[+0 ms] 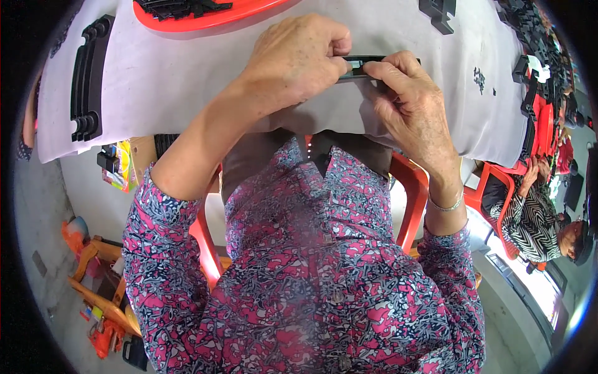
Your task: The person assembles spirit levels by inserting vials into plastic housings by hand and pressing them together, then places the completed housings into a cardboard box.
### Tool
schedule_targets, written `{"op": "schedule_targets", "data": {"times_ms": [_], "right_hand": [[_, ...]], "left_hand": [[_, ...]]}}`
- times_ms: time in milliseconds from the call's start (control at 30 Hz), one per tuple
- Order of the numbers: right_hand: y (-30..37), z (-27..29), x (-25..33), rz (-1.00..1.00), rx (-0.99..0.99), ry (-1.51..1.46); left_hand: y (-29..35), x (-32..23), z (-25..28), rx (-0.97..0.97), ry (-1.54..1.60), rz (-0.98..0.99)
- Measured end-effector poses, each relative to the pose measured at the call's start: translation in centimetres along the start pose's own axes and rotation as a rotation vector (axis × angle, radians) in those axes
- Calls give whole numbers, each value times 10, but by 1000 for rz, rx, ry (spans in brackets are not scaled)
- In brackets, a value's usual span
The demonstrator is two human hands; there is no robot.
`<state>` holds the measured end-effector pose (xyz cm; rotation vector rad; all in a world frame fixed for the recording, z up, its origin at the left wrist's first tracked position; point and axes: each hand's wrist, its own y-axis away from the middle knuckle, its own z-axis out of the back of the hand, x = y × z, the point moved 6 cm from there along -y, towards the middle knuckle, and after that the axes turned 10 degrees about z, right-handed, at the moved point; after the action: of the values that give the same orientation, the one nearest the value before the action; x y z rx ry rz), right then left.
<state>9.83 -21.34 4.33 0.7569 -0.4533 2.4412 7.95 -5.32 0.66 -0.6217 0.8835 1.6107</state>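
Note:
A long, narrow black plastic piece [357, 76] lies crosswise on the grey cloth near the table's front edge, with a pale shiny strip in its middle. My left hand [299, 59] is closed, its thumb and curled fingers on the left part of the piece. My right hand [412, 93] is also closed, the index fingertip pressing by the pale strip and the other fingers bent around the right end. Both fingertips nearly meet over the middle. My fingers hide most of the piece's two ends.
A red tray [249, 17] holding thin black parts stands at the far edge. Stacked black holders [87, 78] lie at left, another black part [440, 15] at far right. Small black bits [478, 81] sit at right, beside heaped black parts [532, 28]. A seated person [529, 227] is at right.

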Motion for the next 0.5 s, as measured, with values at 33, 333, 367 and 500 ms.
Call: {"op": "schedule_targets", "data": {"times_ms": [33, 333, 367, 500], "right_hand": [[0, 0, -1, -1, -1, -2], [2, 0, -3, 44, -31, -52], [3, 0, -3, -8, -58, -84], [7, 3, -3, 19, -191, 5]], "left_hand": [[0, 0, 0, -2, 10, 4], [4, 1, 0, -33, 78, -69], [5, 1, 1, -48, 92, -80], [3, -2, 1, -10, 56, -33]]}}
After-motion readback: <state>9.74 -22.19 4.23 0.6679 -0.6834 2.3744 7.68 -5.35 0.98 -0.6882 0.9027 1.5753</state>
